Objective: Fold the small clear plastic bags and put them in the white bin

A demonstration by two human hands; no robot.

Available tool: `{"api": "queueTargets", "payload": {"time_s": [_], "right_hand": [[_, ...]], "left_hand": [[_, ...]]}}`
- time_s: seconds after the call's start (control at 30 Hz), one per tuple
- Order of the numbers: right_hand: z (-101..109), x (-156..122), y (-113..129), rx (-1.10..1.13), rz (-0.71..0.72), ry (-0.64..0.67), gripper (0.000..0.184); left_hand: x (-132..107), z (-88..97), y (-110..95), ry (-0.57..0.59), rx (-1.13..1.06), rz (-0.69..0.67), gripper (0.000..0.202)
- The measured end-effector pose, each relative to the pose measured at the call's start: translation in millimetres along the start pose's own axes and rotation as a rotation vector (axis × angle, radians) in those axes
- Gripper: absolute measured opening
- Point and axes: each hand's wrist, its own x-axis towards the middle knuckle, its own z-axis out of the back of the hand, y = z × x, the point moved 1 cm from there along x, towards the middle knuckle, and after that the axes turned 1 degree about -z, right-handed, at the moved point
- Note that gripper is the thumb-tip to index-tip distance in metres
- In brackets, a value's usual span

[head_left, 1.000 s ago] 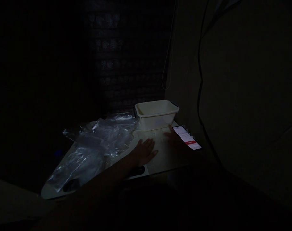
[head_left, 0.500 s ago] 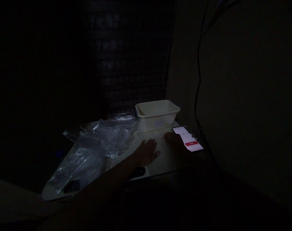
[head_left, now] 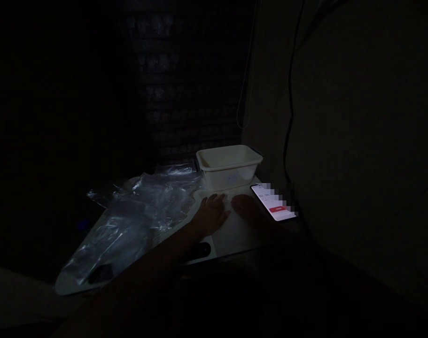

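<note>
In very dim light, my left hand (head_left: 211, 217) lies palm down with its fingers spread over a thin pale sheet (head_left: 231, 232) on the table. My right hand (head_left: 245, 209) is close beside it on the right, dark, its fingers curled together at the sheet. What those fingers hold, if anything, is hidden. A heap of clear plastic bags (head_left: 157, 202) covers the left part of the table, left of my left hand. Just beyond my hands stands a cream plastic tub (head_left: 231, 176).
A phone (head_left: 275, 206) with a lit screen and red button lies right of my right hand. A dark oblong slot or object (head_left: 201, 250) shows at the near table edge (head_left: 221, 256). A black cable (head_left: 290, 122) hangs along the right wall.
My right hand has moved left, closer to my left hand. The left hand has shifted slightly forward, its fingers still spread. The view has turned a little.
</note>
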Motion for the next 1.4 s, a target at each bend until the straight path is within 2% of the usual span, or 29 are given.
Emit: {"api": "queueTargets", "payload": {"time_s": [0.17, 0.33, 0.53, 0.63, 0.8, 1.0, 1.17, 1.33, 1.4], "right_hand": [[5.7, -14.3, -7.7, -0.009, 0.074, -0.034, 0.032], [14.0, -25.7, -12.7, -0.104, 0.006, -0.046, 0.034], [25.6, -19.4, -5.7, -0.223, -0.056, 0.109, 0.022], [28.5, -14.6, -1.2, -0.260, -0.053, 0.133, 0.024], [23.3, -16.2, 0.7, -0.247, 0.009, 0.117, 0.021], [12.2, -28.3, -5.1, -0.179, 0.120, -0.005, 0.027], [12.1, -29.0, -13.9, -0.186, 0.093, 0.008, 0.033], [9.6, -29.7, -16.6, -0.194, 0.083, 0.004, 0.035], [7.7, -31.7, -17.1, -0.197, 0.118, 0.005, 0.036]], "left_hand": [[0.5, 0.6, 1.8, 0.032, 0.016, -0.016, 0.049], [0.5, 0.6, 5.1, 0.052, 0.014, 0.012, 0.050], [1.8, 8.0, -1.5, 0.049, 0.004, -0.062, 0.047], [4.6, 7.4, -7.3, 0.046, -0.005, -0.087, 0.047], [10.2, 3.2, -9.0, 0.046, 0.020, -0.034, 0.049], [9.1, 14.6, -1.5, 0.040, 0.072, -0.016, 0.049], [8.7, 12.3, -2.7, 0.043, 0.037, 0.026, 0.048], [10.8, -2.4, -11.2, 0.201, -0.026, -0.047, 0.057], [11.7, -5.7, -12.5, 0.211, -0.031, -0.054, 0.059]]}}
